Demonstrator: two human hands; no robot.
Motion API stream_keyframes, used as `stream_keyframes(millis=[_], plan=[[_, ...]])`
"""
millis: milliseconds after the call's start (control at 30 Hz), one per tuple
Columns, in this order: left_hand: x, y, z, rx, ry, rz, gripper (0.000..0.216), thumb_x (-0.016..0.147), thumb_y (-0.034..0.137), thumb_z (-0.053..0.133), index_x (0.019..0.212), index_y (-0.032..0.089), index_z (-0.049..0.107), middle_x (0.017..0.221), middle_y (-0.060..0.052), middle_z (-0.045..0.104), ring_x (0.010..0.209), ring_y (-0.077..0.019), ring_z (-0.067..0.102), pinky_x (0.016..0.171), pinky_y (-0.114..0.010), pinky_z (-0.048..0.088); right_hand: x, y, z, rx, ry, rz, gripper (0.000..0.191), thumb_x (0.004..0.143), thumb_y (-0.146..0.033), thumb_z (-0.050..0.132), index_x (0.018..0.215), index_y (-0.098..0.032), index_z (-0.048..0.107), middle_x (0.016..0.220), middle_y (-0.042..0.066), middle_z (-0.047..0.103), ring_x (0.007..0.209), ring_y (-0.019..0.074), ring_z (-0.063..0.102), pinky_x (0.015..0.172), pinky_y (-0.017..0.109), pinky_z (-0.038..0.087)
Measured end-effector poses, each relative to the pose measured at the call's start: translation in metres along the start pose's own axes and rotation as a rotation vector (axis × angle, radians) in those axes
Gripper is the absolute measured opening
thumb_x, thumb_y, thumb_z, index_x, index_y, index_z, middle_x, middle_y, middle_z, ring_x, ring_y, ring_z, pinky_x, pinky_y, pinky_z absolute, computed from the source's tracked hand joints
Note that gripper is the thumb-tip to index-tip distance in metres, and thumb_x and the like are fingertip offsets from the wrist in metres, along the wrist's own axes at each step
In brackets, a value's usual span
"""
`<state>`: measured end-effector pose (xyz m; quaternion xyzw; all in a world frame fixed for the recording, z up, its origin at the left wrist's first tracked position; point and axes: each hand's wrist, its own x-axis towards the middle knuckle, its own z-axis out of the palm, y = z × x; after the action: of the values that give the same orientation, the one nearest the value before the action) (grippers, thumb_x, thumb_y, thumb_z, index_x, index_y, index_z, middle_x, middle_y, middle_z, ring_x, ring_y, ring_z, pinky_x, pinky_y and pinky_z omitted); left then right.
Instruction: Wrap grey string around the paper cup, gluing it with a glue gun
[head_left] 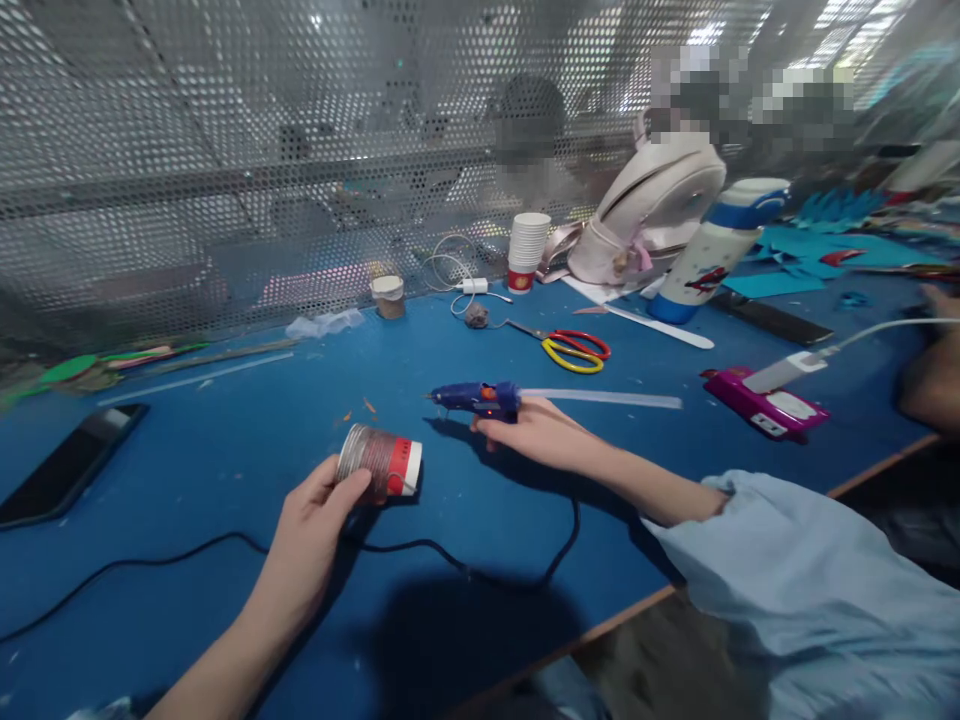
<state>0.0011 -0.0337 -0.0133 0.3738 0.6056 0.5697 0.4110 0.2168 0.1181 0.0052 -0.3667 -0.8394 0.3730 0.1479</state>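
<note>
My left hand (319,510) is closed round a paper cup (381,462) lying on its side, its wider part wound with grey-brown cord and a red and white band showing toward the right. In my right hand (536,432) is a blue glue gun (476,397), its nozzle pointing left and a long clear glue stick (607,398) sticking out of its back. A gap separates the nozzle from the cup. Part of the gun's handle is hidden by my fingers. Small orange scraps (369,405) lie just beyond the cup.
A black cord (427,545) crosses the blue table (247,460). Scissors (574,350), stacked cups (529,250), a bottle (712,255) and a backpack (645,200) stand or lie farther back. At left is a phone (71,465); at right, a purple power strip (772,400) and another person's arm (934,375).
</note>
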Motion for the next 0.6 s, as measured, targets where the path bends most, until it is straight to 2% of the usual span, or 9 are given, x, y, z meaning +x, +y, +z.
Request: stream_keyframes(millis=[100,233,433,600], plan=[[0.000,-0.001,-0.002,0.108,0.033,0.023,0.018,0.084,0.037,0.062,0.087,0.020,0.067,0.077,0.002,0.064,0.076,-0.0145,0.056,0.073,-0.025,0.042,-0.020,-0.018,0.004,0.072,0.009,-0.053,0.021,0.084,-0.037,0.054,0.080,-0.017,0.062,0.066,-0.001,0.062,0.058,0.0114,0.056,0.053,0.021,0.039],[-0.001,0.003,-0.001,0.218,0.061,0.050,0.018,0.084,0.037,0.059,0.090,0.021,0.065,0.082,0.002,0.065,0.078,-0.0154,0.057,0.074,-0.026,0.042,-0.036,-0.033,0.011,0.034,0.009,-0.117,0.026,0.081,-0.044,0.060,0.076,-0.018,0.059,0.069,-0.001,0.062,0.057,0.0098,0.053,0.052,0.021,0.037],[-0.003,0.006,0.002,0.340,0.063,0.080,0.023,0.084,0.041,0.058,0.091,0.020,0.064,0.081,0.000,0.065,0.077,-0.0176,0.057,0.073,-0.029,0.042,-0.041,-0.033,0.013,-0.015,-0.036,-0.183,0.027,0.083,-0.045,0.059,0.079,-0.018,0.061,0.068,0.000,0.063,0.058,0.0097,0.055,0.055,0.020,0.038],[-0.004,0.007,0.003,0.353,0.065,0.088,0.025,0.083,0.043,0.058,0.091,0.020,0.064,0.080,0.000,0.066,0.077,-0.0183,0.058,0.074,-0.029,0.043,-0.042,-0.028,0.019,-0.089,-0.001,-0.262,0.025,0.084,-0.042,0.058,0.081,-0.018,0.062,0.068,0.000,0.063,0.054,0.0090,0.054,0.053,0.020,0.038]])
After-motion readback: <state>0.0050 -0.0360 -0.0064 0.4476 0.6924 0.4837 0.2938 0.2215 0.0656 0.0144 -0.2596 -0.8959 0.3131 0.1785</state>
